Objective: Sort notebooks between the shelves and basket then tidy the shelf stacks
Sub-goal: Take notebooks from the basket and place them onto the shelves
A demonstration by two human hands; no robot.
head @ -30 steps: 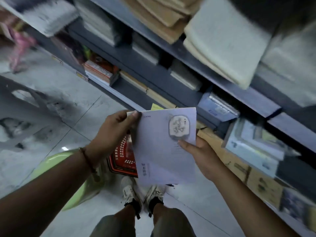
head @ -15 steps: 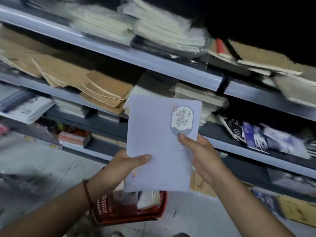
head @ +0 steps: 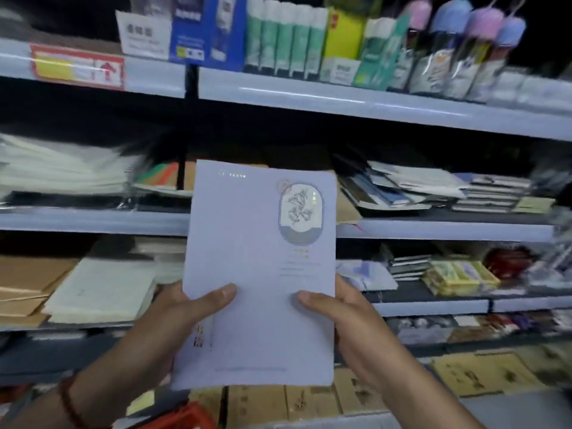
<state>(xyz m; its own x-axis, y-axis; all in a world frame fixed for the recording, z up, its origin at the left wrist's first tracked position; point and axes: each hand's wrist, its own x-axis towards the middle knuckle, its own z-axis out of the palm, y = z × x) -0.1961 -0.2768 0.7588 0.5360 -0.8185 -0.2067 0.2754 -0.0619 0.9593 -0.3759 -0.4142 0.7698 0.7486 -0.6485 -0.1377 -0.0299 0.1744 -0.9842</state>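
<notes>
A pale lilac notebook (head: 247, 258) with an oval flower label near its top right stands upright in front of the shelves. My left hand (head: 173, 317) grips its lower left edge, thumb on the cover. My right hand (head: 346, 317) grips its lower right edge, thumb on the cover too. Behind it run grey shelves (head: 402, 227) stacked with notebooks: brown and cream stacks (head: 93, 292) at the left, mixed dark and patterned ones (head: 418, 190) at the right. The red basket (head: 185, 416) shows only as a rim at the bottom edge.
The top shelf (head: 340, 97) carries upright packets and bottles. Wrapped white stacks (head: 62, 171) lie on the second shelf at left. Brown patterned notebooks (head: 483, 376) fill the lowest shelf at right. The view is blurred at its edges.
The notebook has risen from near the floor and basket to shelf height. My left hand has slid from its top corner to its lower left edge. The view has tilted up.
</notes>
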